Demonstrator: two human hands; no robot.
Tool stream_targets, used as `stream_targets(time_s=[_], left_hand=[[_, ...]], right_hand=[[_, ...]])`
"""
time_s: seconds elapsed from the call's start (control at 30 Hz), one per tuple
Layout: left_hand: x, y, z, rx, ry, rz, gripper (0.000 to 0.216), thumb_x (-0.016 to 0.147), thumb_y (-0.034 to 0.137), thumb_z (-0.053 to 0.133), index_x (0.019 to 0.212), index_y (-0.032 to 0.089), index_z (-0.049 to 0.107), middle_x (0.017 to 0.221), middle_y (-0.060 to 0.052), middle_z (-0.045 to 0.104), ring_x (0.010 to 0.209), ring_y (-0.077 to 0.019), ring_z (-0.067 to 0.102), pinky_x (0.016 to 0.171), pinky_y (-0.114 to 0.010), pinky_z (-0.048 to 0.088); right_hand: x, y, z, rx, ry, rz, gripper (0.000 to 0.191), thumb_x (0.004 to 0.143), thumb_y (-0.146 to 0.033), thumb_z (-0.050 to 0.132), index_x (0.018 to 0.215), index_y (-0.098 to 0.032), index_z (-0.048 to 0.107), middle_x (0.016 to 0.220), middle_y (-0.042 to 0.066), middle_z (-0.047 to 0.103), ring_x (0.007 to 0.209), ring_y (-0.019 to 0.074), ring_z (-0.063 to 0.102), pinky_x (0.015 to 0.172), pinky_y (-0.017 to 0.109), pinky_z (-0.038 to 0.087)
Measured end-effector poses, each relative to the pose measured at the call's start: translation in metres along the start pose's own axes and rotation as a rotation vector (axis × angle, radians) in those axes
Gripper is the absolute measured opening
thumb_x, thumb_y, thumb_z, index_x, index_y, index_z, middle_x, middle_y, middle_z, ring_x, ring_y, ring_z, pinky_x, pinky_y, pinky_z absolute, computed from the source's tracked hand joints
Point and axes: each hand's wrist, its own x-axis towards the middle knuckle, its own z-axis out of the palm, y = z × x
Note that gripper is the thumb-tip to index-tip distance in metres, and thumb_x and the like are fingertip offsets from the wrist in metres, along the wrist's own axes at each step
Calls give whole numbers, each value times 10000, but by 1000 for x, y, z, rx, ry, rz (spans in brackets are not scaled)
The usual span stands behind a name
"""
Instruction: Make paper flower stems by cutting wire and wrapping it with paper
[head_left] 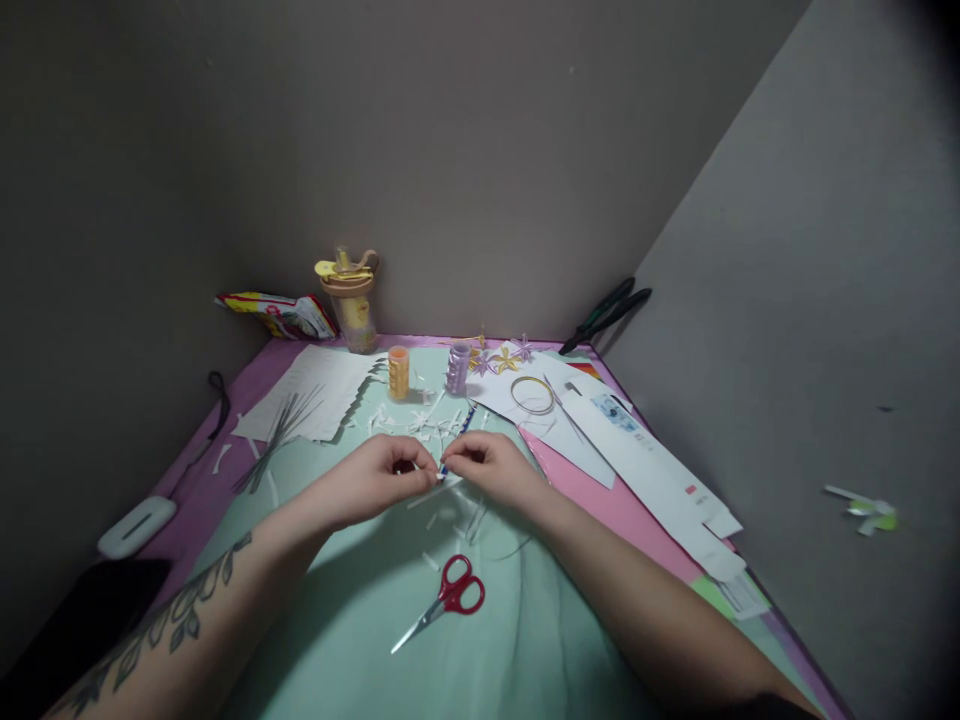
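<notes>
We held a small blue-and-white piece (444, 470) just above the middle of the cloth-covered worktop (517, 650). The left hand (382, 475) had its grip clamped on one end, thumb and forefinger closed together; the right hand (491, 465) pinched it from the other side with its own grip, so our fingertips nearly met. The piece was too small, and too much covered by our fingers, for us to tell its exact shape.

As far as we could judge, the cutting was well under way: white scraps (420, 425) lay scattered beyond and below our hands, and red-handled scissors (450, 598) rested nearer us, let go. The handwork on the piece itself looked unfinished, since both grips were engaged on it. How much was left we could not tell.

Farther back, an orange tube (397, 375) and a purple tube (457, 370) stood upright, apart from each other. Beside the purple one, gold and purple star-shaped ornaments (507, 360) looked fully formed, out of our hands' reach of work. A bundle of thin grey stems (281, 435) lay to the left, partly over a jagged-edged white sheet (307, 390), apparently unused.
</notes>
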Motion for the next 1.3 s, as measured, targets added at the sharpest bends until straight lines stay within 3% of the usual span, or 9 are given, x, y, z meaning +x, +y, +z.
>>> stream_targets(time_s=[0.17, 0.33, 0.5, 0.63, 0.8, 0.9, 1.0, 1.17, 1.3], left_hand=[[1, 2, 8, 263, -48, 82, 195, 767, 296, 519, 766, 163, 661, 755, -15, 616, 666, -120, 512, 629, -225, 393], [6, -7, 14, 459, -42, 118, 197, 766, 251, 499, 781, 172, 679, 776, -30, 636, 687, -133, 544, 656, -230, 402], [10, -19, 15, 595, 26, 92, 205, 757, 222, 476, 795, 194, 676, 832, -35, 648, 719, -148, 569, 654, -235, 405], [16, -31, 11, 641, 174, 64, 212, 758, 230, 464, 780, 199, 673, 845, -42, 652, 760, -171, 584, 682, -259, 408], [24, -36, -1, 530, 431, 45, 220, 772, 284, 466, 767, 181, 659, 829, -46, 652, 727, -166, 572, 675, -269, 410], [23, -30, -8, 362, 513, 15, 225, 759, 338, 501, 751, 171, 652, 799, -34, 659, 688, -155, 558, 651, -264, 408], [19, -25, -10, 166, 483, -28, 258, 740, 391, 538, 772, 159, 647, 720, -16, 637, 630, -138, 526, 591, -246, 393], [13, -18, -9, -32, 375, -43, 283, 726, 430, 577, 768, 154, 623, 621, 19, 560, 556, -106, 462, 536, -223, 352], [7, -10, -7, -106, 281, -45, 268, 735, 425, 575, 756, 161, 621, 607, 25, 541, 555, -101, 450, 534, -217, 349]], right_hand=[[6, 0, -17, -87, 151, -106, 92, 775, -198, 592, 771, -179, 681, 812, 23, 544, 771, 134, 535, 711, 264, 424], [3, -6, -27, 9, 207, -246, 103, 838, -232, 536, 786, -179, 607, 979, 59, 600, 987, 171, 546, 891, 332, 401], [-7, -15, -21, 167, 135, -159, 139, 881, -279, 491, 880, -182, 591, 829, 34, 639, 760, 139, 599, 731, 291, 468], [-16, -28, -11, 293, 25, -105, 157, 874, -299, 512, 850, -169, 596, 774, 30, 642, 716, 128, 626, 688, 271, 486], [-22, -34, 4, 506, -124, 62, 212, 816, -368, 589, 786, -161, 553, 794, 50, 670, 738, 146, 665, 696, 286, 510], [-22, -31, 11, 560, -217, 166, 250, 770, -388, 633, 777, -163, 523, 759, 44, 675, 703, 143, 669, 653, 267, 502], [-20, -26, 16, 574, -277, 239, 260, 749, -369, 647, 785, -178, 474, 688, 14, 672, 628, 129, 660, 595, 240, 485], [-17, -18, 24, 535, -264, 300, 289, 734, -301, 635, 863, -218, 391, 582, -47, 646, 518, 127, 630, 531, 235, 478], [-14, -10, 26, 386, -197, 295, 160, 744, -229, 572, 886, -203, 502, 570, -41, 619, 504, 129, 611, 513, 237, 468]])
